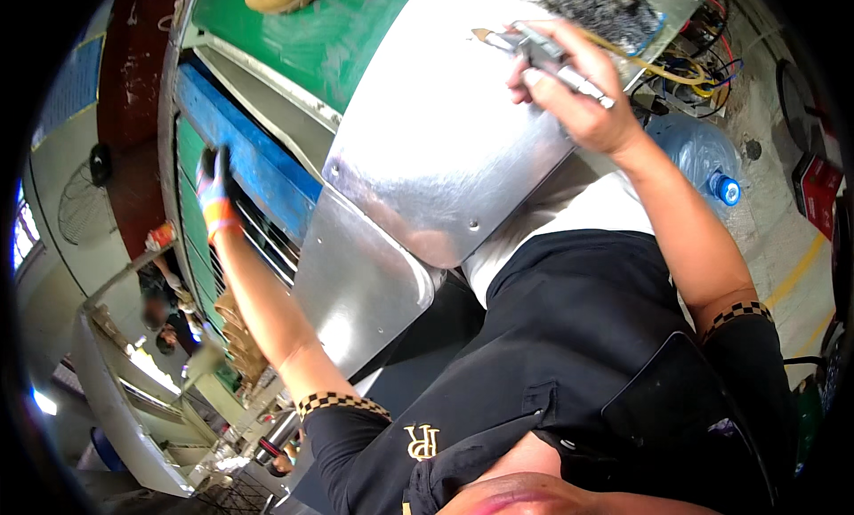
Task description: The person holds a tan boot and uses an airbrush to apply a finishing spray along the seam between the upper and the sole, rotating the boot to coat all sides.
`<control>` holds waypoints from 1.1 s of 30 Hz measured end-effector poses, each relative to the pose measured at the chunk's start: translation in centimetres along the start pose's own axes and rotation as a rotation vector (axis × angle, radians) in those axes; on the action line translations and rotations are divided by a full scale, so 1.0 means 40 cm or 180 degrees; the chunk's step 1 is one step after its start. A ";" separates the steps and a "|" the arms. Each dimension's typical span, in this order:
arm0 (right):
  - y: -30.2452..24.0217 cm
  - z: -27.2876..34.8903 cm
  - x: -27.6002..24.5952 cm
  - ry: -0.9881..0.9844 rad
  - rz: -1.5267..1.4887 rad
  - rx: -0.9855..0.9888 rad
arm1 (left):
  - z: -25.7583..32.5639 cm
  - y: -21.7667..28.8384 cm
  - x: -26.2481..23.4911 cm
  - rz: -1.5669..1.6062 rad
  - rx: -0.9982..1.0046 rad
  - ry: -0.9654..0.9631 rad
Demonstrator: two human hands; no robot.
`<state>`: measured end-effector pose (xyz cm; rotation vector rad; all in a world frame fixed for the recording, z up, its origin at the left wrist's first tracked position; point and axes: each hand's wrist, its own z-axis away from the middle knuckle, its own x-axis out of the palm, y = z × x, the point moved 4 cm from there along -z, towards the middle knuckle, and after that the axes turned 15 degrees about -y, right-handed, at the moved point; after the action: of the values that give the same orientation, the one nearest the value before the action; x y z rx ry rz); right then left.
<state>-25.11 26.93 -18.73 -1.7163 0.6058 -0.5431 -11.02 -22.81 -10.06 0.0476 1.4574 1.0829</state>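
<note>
Right now, what I read off the head view:
Right hand: my right hand (569,88) is raised over the curved shiny sheet-metal panel (427,150), fingers clamped together round a slim silver pen-like tool (547,60)
Tool: it lies slantwise across the fingers, its pale tip pointing toward the left of the picture, just above the panel's surface; I cannot tell whether the tip touches the metal
Left hand: my left hand (213,190), in a dark glove with an orange and blue cuff, is stretched out to the long blue metal beam (253,164); fingers look closed on its edge, though the blur keeps me from being sure
Panel: it sits between the two arms, a second bent metal sheet (356,284) joining it below
Brush: a dark wire-bristle brush (600,8) lies at the panel's top edge, near the right hand
Container: a large clear blue plastic water bottle (698,155) with a blue cap lies on its side by the right forearm; its contents I cannot make out
Wires: a tangle of coloured wires (694,66) sits just beyond the brush
</note>
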 end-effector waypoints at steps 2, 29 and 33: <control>-0.019 -0.004 0.007 -0.0108 -0.0182 0.0190 | 0.076 -0.279 -0.264 -0.1285 -0.0365 0.0553; -0.013 0.003 0.036 0.0635 -0.0278 0.0170 | 0.853 -0.251 0.017 -0.1048 0.1371 0.1880; -0.037 0.002 0.050 0.0298 -0.0295 0.0270 | 0.901 -0.110 0.180 -0.1720 0.0939 -0.0237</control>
<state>-23.36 25.97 -17.23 -1.6516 0.5634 -0.7085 18.42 -0.37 -11.09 -0.0923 1.4387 0.4216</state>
